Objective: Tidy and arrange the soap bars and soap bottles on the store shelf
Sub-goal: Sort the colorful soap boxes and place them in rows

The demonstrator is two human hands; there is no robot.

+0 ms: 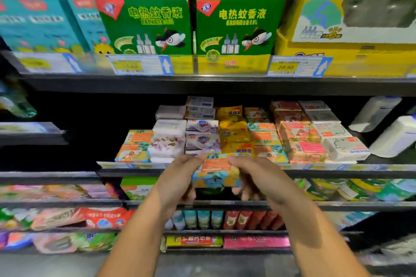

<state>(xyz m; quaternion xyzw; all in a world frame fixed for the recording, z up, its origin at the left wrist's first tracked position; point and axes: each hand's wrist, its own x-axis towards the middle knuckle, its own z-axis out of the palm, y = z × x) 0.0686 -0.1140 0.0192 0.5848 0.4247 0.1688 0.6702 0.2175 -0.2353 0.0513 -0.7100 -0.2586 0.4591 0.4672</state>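
Both my hands hold one soap bar pack (216, 172), orange and blue with a floral print, just in front of the middle shelf's edge (315, 167). My left hand (180, 177) grips its left end and my right hand (258, 177) grips its right end. Behind it, rows of stacked soap bars fill the shelf: an orange-blue stack (135, 146) at the left, white-purple packs (168, 139), yellow packs (234, 130), red-orange packs (299, 135) and white packs (337, 139). White soap bottles (391, 135) lie tilted at the far right.
Green boxes (146, 24) and a yellow box (351, 18) stand on the shelf above, with price tags (292, 66) along its rail. Lower shelves hold more packets (101, 218) and small bottles (202, 218). A dark gap lies left of the soap stacks.
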